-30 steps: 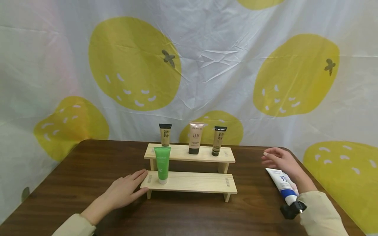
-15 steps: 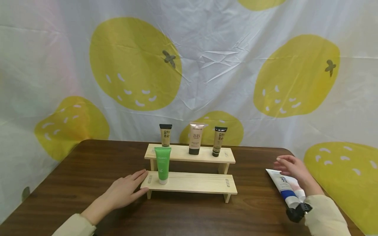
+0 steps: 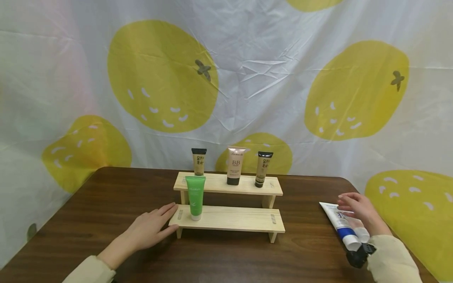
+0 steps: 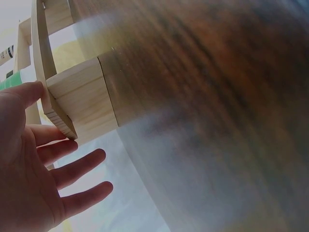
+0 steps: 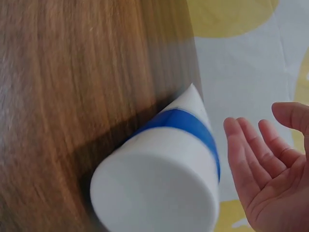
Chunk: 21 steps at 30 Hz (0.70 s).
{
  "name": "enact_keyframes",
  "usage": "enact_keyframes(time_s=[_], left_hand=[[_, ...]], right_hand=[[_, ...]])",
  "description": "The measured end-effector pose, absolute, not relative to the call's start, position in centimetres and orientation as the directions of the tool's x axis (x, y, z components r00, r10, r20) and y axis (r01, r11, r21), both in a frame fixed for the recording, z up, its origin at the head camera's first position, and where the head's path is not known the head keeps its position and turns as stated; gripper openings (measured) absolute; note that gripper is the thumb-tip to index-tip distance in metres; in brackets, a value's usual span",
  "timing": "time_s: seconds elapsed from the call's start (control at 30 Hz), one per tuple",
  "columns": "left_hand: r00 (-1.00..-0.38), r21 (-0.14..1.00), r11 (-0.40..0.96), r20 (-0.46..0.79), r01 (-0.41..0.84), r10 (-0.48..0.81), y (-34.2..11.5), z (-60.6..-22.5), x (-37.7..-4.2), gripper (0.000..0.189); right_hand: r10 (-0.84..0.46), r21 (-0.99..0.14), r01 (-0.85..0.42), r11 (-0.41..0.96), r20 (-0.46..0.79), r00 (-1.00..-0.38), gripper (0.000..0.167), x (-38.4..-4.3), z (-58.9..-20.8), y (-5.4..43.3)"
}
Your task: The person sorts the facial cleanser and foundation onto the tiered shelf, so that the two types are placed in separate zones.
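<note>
My left hand (image 3: 148, 229) touches the left end of the lower step of a two-step wooden stand (image 3: 240, 218). In the left wrist view, its thumb (image 4: 34, 91) and nearest fingers lie at that step's end, the others extended free. A green tube (image 3: 196, 196) stands cap down on the lower step, near this hand. My right hand (image 3: 362, 212) is over two white squeeze tubes lying at the table's right, its fingers loosely bent with nothing between them. The nearer squeeze tube (image 5: 154, 179) has a blue band and white cap; the second tube (image 3: 360, 230) is partly hidden by the hand.
On the upper step stand a small gold tube (image 3: 199, 162) with a black end, a pink BB cream tube (image 3: 235, 166) and another gold tube (image 3: 262, 169). Behind the brown wooden table (image 3: 240, 259) hangs a white curtain (image 3: 262, 94) with yellow fruit.
My right hand has moved right and slightly down, from beyond the white tubes to over them. The left hand and the stand have stayed in place.
</note>
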<state>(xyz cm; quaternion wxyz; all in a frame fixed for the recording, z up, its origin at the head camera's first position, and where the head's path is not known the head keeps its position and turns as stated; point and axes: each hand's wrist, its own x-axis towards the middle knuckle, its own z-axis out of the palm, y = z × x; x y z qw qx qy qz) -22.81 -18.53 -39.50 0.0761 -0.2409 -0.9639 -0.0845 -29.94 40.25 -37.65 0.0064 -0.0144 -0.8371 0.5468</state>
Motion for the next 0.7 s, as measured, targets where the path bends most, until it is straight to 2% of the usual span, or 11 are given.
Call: enact_keyframes(time_s=[0.2,0.47,0.7], left_hand=[[-0.873,0.127,0.87,0.182,0.476,0.452,-18.5,-39.5,-22.8,0.065],[-0.874,0.126,0.871,0.179,0.476,0.452,-18.5,-39.4,-22.9,0.065],[-0.875,0.125,0.872,0.181,0.473,0.449,-18.5,-39.4,-22.8,0.065]], right_hand=[[0.108,-0.861,0.128,0.492,-0.086,-0.99,0.059,-28.3,-36.8,39.4],[0.124,-0.834,0.158,0.529,-0.109,-0.986,0.057,-28.1,-36.9,39.6],[0.135,-0.819,0.171,0.548,-0.115,-0.984,0.045,-28.1,-36.8,39.3]])
